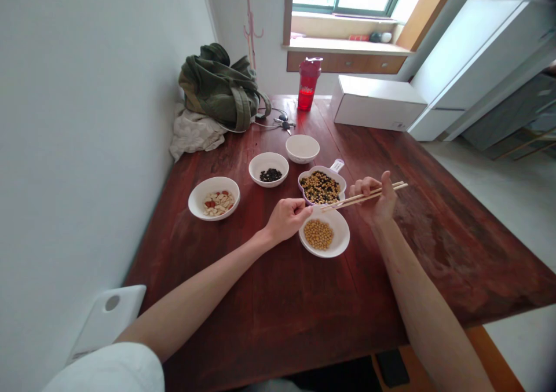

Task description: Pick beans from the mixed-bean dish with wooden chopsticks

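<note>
I see the right hand [376, 201], right of the frame's centre, with its fingers closed around a pair of chopsticks [365, 196]. Their tips reach left to the far rim of the white bowl [342, 238] of yellow beans [319, 235], just right of centre on the table [269, 311]; I cannot tell whether they hold a bean. The left hand [286, 219] is at the bowl's upper-left rim, its fingers curled; whether they pinch the rim or only rest there I cannot make out.

Just above the bowl in the frame sits the scalloped dish [337, 165], filled with a dark and yellow mix [320, 187]. My worries: smooth, round beans could shoot out if the chopstick tips cross or squeeze off-centre. A push from the left hand could tip the bowl or knock the dish, which looks full enough to spill.
</note>
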Available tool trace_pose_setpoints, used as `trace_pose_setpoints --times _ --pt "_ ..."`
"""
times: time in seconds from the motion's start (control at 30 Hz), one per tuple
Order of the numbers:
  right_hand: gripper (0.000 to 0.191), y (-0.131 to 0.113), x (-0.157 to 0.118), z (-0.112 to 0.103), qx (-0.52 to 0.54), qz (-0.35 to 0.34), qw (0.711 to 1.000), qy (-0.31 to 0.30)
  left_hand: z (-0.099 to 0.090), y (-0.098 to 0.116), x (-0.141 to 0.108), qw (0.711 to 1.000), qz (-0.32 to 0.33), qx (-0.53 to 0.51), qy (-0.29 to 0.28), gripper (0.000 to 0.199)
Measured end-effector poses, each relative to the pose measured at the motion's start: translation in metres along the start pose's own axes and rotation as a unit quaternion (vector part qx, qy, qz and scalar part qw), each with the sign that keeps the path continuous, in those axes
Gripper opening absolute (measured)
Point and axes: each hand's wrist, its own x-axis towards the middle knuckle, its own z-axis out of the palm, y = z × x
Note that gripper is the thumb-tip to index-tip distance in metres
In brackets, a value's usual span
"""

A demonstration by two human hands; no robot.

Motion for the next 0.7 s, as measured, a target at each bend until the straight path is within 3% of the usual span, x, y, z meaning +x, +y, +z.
trace_pose_setpoints --times 0.2,0.33,0.43,0.7 --pt "0.074 0.004 0.000 -0.001 0.007 -0.003 1.000 -0.003 0.001 -0.001 0.000 1.000 0.001 0.001 0.001 0.047" --pt "0.072 0.016 0.007 -0.006 -0.006 -0.046 0.996 0.076 0.001 -0.001 0.000 1.000 0.000 0.001 0.001 0.047" --pt "0.072 0.025 0.008 -0.008 -0.034 -0.041 0.992 0.118 0.000 -0.001 0.000 1.000 -0.002 0.001 0.001 0.047" --pt "0.072 0.036 0.003 -0.008 -0.096 -0.052 0.991 0.078 0.000 0.000 0.000 1.000 -0.002 -0.005 0.000 0.047"
